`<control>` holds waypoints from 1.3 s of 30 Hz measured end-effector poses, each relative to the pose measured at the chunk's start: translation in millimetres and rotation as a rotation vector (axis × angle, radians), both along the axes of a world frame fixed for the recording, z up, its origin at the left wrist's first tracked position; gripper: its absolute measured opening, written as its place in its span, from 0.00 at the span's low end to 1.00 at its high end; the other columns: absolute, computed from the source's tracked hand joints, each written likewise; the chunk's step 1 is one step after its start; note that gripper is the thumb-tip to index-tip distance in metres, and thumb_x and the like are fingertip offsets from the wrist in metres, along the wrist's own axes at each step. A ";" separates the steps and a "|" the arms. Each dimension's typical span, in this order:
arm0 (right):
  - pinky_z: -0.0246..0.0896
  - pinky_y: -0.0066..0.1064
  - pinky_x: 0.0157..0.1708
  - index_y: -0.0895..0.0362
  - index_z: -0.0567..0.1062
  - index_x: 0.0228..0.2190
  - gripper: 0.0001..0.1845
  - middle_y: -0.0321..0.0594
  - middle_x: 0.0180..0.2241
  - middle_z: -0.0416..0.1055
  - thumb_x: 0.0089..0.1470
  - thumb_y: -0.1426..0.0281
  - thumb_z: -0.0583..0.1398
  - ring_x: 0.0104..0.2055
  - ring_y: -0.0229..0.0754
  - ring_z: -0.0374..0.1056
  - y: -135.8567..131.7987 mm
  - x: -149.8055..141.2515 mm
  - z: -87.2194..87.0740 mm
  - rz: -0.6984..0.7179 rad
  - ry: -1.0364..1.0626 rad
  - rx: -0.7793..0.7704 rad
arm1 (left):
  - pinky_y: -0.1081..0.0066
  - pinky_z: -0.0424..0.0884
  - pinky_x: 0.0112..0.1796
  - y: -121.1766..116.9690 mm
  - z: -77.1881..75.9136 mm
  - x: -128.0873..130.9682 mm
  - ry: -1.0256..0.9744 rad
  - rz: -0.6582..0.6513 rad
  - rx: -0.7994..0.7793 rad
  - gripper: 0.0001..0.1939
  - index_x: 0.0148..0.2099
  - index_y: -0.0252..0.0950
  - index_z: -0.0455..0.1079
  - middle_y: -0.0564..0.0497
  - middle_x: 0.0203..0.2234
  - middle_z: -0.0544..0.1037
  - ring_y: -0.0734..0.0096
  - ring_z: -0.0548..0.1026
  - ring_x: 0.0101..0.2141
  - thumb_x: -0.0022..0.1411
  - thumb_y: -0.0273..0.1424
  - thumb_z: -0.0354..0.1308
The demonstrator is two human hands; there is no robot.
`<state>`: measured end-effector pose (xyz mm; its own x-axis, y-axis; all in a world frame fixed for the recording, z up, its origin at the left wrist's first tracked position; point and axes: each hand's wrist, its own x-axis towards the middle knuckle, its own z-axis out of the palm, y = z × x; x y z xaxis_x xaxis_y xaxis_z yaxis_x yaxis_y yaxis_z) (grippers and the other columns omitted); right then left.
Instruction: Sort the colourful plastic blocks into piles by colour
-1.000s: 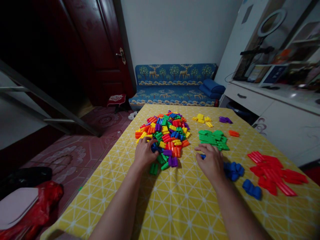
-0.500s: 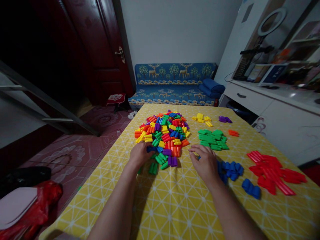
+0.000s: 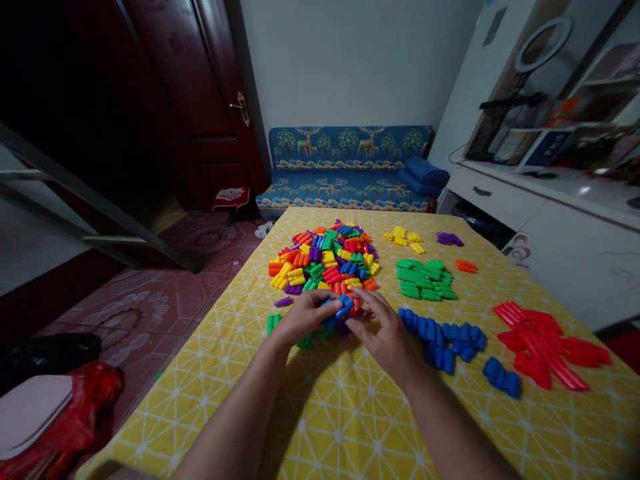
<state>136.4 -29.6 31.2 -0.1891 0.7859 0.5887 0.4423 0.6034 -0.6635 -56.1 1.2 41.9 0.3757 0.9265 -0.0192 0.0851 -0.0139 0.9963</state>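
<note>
My left hand [image 3: 307, 315] pinches a blue plastic building block [image 3: 345, 305] over the near edge of a mixed-colour block pile [image 3: 327, 257]. Beside it my right hand [image 3: 379, 325] has its thumb and fingers apart, close to the block's right end; I cannot tell if they touch it. Green blocks [image 3: 273, 323] and a purple block [image 3: 283, 302] lie by my left hand. Right of my right hand spreads a group of blue blocks [image 3: 443, 337]. The part of the pile beneath my hands is hidden.
On the yellow tablecloth [image 3: 345, 413] lie sorted groups: green blocks [image 3: 425, 279], red blocks [image 3: 547, 343], yellow blocks [image 3: 403, 237], purple blocks [image 3: 449, 239] and an orange block [image 3: 466, 266]. One blue piece [image 3: 501, 378] sits apart. A patterned sofa [image 3: 350, 181] stands beyond the table.
My left hand has moved right with the blue block, toward the middle. My right hand has come left from the blue group to meet it. A purple block now shows at the pile's left.
</note>
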 end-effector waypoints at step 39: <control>0.69 0.36 0.39 0.54 0.76 0.46 0.18 0.42 0.41 0.76 0.54 0.61 0.64 0.36 0.43 0.71 18.5 45.4 2.6 -0.143 -0.017 -0.084 | 0.76 0.62 0.24 2.8 -12.9 7.5 -0.157 -0.014 -0.037 0.28 0.31 0.31 0.72 0.51 0.22 0.74 0.74 0.71 0.22 0.62 0.54 0.54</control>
